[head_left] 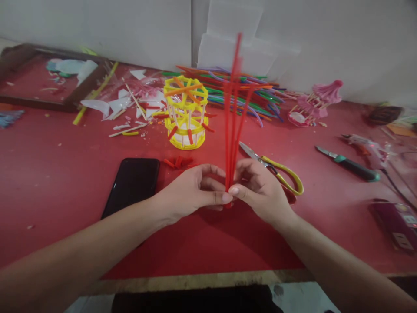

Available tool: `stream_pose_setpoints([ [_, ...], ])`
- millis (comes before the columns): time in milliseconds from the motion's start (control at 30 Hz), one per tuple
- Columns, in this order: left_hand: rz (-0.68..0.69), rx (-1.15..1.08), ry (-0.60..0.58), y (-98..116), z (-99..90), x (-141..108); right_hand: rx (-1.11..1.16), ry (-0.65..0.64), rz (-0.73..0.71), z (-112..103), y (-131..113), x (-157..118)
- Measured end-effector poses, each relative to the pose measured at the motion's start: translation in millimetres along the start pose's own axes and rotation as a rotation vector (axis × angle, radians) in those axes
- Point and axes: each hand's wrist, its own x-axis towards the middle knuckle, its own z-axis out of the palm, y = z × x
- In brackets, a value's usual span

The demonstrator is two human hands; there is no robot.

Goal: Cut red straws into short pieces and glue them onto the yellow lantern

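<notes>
Several long red pipe cleaners stand upright in a bunch, their upper ends fanning apart and blurred. My left hand pinches the bunch near its lower end between thumb and fingers. From the other side my right hand grips the same lower end, its thumb tip next to my left thumb. Just beyond my hands stands a round yellow frame of pipe cleaners and sticks, with orange strips across its top and short red pieces poking out. Short red pieces lie in front of it.
Scissors lie right behind my right hand, a black phone by my left wrist. A utility knife, glue gun and maroon device are at right. Coloured pipe cleaners, a pink model and scraps line the back.
</notes>
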Motion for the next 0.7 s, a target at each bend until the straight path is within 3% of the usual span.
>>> stream_pose_setpoints([
  [67, 0.023, -0.036, 0.032, 2, 0.3, 0, -0.159, 0.031, -0.238, -3, -1, 0],
  [167, 0.045, -0.085, 0.055, 5, 1.5, 0, -0.504, -0.051, -0.572, -7, -5, 1],
  [267, 0.050, -0.089, 0.039, 5, 1.8, 1, -0.681, -0.076, -0.750, -9, -7, 3],
  [433, 0.066, -0.039, 0.027, 1, -1.3, 2, -0.720, -0.059, -0.777, -6, -9, 1],
  [700, 0.086, 0.064, 0.021, 1, -3.0, 3, -0.630, -0.034, -0.669, -2, -15, -1],
])
